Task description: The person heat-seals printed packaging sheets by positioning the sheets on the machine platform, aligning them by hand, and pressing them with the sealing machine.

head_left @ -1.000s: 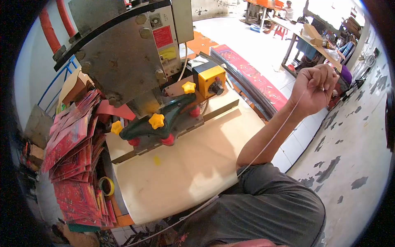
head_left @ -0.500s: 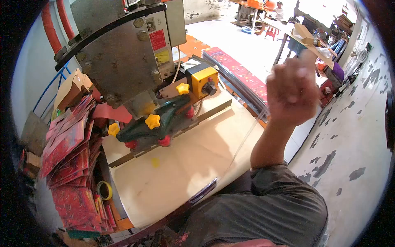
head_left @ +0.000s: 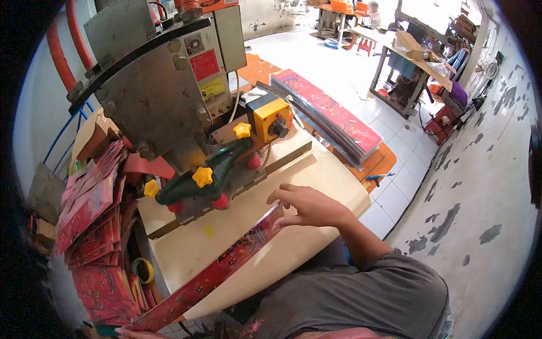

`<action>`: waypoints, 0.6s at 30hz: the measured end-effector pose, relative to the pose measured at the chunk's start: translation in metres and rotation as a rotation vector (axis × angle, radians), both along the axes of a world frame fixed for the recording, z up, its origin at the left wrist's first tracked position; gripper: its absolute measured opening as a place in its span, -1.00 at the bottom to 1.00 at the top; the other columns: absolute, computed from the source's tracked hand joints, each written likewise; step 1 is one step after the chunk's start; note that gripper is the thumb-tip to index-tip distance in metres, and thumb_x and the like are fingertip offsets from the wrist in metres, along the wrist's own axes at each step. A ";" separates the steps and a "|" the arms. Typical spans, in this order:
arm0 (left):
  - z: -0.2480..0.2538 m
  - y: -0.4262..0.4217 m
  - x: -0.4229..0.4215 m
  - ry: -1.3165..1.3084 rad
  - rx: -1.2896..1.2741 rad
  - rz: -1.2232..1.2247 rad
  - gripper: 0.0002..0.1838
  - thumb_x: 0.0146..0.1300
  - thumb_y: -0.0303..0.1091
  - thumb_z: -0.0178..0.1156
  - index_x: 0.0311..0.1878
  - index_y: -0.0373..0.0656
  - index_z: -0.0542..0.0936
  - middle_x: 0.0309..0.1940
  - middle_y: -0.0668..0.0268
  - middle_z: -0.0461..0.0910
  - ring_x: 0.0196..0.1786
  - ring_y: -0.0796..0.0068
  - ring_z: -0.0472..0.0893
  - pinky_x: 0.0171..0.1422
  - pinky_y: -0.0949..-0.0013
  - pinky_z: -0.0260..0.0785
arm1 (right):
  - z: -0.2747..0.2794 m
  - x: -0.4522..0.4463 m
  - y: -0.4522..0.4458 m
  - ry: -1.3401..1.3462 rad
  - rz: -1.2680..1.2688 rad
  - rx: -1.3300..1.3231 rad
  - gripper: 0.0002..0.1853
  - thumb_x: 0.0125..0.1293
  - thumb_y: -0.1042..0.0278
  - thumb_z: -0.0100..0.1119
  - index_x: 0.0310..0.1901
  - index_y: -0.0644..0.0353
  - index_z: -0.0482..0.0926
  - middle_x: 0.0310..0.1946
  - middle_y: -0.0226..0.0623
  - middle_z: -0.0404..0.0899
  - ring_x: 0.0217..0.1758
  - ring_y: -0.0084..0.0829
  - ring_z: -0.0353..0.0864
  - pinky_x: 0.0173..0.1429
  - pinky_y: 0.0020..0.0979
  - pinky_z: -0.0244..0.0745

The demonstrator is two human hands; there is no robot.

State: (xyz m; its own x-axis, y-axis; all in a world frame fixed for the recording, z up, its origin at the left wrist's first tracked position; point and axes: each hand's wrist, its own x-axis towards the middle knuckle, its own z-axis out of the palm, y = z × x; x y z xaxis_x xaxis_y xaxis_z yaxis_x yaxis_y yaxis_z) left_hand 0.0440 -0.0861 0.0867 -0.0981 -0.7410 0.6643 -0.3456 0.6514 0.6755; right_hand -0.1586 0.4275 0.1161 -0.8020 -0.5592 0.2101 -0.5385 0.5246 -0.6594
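Across the pale board (head_left: 333, 175): a long red printed strip (head_left: 212, 277) runs slantwise, from the near left up to the middle, and its near left end passes beyond the edge of the board.
Right hand (head_left: 309, 207): it is at the far right end of the strip; the forefinger and the thumb stand apart, around this end, and I cannot tell if they pinch it.
Left hand (head_left: 141, 334): only a small part shows at the near left border, just beside the near end of the strip; the state of its fingers I cannot tell.
Machine (head_left: 152, 96): it stands at the far left of the board, with a dark green bracket (head_left: 237, 151), yellow star knobs (head_left: 202, 177) and red feet (head_left: 219, 201).
Yellow box (head_left: 268, 118): it is to the right of the bracket and carries a black dial (head_left: 278, 129).
Left side: a leaning heap of red printed sheets (head_left: 93, 214), with a yellow tape roll (head_left: 143, 270) just beside it.
Far right: a long pile of red printed panels (head_left: 327, 107) rests on an orange table (head_left: 384, 161); a blue pen-like thing (head_left: 380, 176) is near the corner.
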 end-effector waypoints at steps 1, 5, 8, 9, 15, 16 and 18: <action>-0.006 0.004 -0.012 0.126 0.018 0.073 -0.27 0.55 0.21 0.02 -0.12 -0.48 0.65 -0.26 -0.08 0.67 -0.21 0.05 0.58 -0.03 0.00 0.43 | -0.008 0.000 -0.001 0.020 -0.076 0.037 -0.54 0.34 0.00 0.38 0.03 0.22 0.56 -0.15 -0.13 0.58 -0.11 -0.18 0.65 -0.02 -0.15 0.55; -0.016 0.003 -0.019 0.257 0.081 0.115 -0.29 0.56 0.19 0.02 -0.05 -0.47 0.66 -0.23 -0.07 0.69 -0.16 0.04 0.60 0.03 0.07 0.46 | -0.027 -0.004 0.002 -0.020 -0.145 0.077 -0.60 0.33 0.12 0.38 0.03 0.23 0.55 -0.17 -0.11 0.57 -0.11 -0.13 0.65 0.00 -0.14 0.55; -0.020 0.001 -0.016 0.247 0.119 0.098 -0.30 0.57 0.18 0.02 -0.02 -0.47 0.66 -0.22 -0.07 0.69 -0.16 0.06 0.61 0.01 0.09 0.46 | -0.032 -0.006 0.009 -0.033 -0.164 0.029 -0.66 0.32 0.23 0.37 0.01 0.22 0.56 -0.18 -0.11 0.56 -0.11 -0.11 0.64 0.00 -0.15 0.55; -0.019 0.001 -0.016 0.248 0.119 0.099 -0.30 0.57 0.18 0.02 -0.02 -0.47 0.66 -0.22 -0.07 0.69 -0.16 0.06 0.61 0.01 0.09 0.46 | -0.033 -0.006 0.011 0.019 -0.171 -0.003 -0.69 0.32 0.24 0.37 -0.02 0.21 0.58 -0.19 -0.13 0.56 -0.14 -0.14 0.64 -0.04 -0.18 0.55; -0.031 -0.010 -0.015 0.323 0.074 0.039 -0.30 0.57 0.19 0.02 -0.23 -0.44 0.64 -0.36 0.09 0.61 -0.30 0.21 0.51 -0.13 0.14 0.41 | -0.021 -0.007 0.011 0.033 -0.185 -0.176 -0.79 0.36 0.23 0.37 -0.15 0.18 0.65 -0.25 -0.27 0.55 -0.23 -0.33 0.60 -0.19 -0.31 0.52; -0.031 -0.009 -0.015 0.331 0.059 0.042 -0.30 0.57 0.20 0.03 -0.28 -0.41 0.62 -0.40 0.13 0.57 -0.33 0.24 0.48 -0.16 0.16 0.39 | -0.020 -0.006 0.011 0.027 -0.192 -0.197 -0.80 0.37 0.23 0.38 -0.18 0.17 0.66 -0.26 -0.30 0.54 -0.25 -0.37 0.58 -0.22 -0.33 0.51; -0.029 -0.008 -0.015 0.338 0.042 0.046 -0.30 0.56 0.20 0.03 -0.33 -0.39 0.60 -0.44 0.18 0.53 -0.35 0.27 0.44 -0.20 0.17 0.37 | -0.019 -0.007 0.011 0.057 -0.183 -0.201 -0.82 0.38 0.25 0.38 -0.19 0.18 0.66 -0.27 -0.30 0.54 -0.26 -0.38 0.57 -0.23 -0.34 0.49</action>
State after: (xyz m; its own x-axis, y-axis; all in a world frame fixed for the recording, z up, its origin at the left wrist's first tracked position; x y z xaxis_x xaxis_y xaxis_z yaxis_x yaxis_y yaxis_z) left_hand 0.0291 -0.0937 0.0576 0.1566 -0.7666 0.6227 -0.1254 0.6100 0.7824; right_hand -0.1656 0.4389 0.0975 -0.8693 -0.3489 0.3500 -0.4864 0.4782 -0.7312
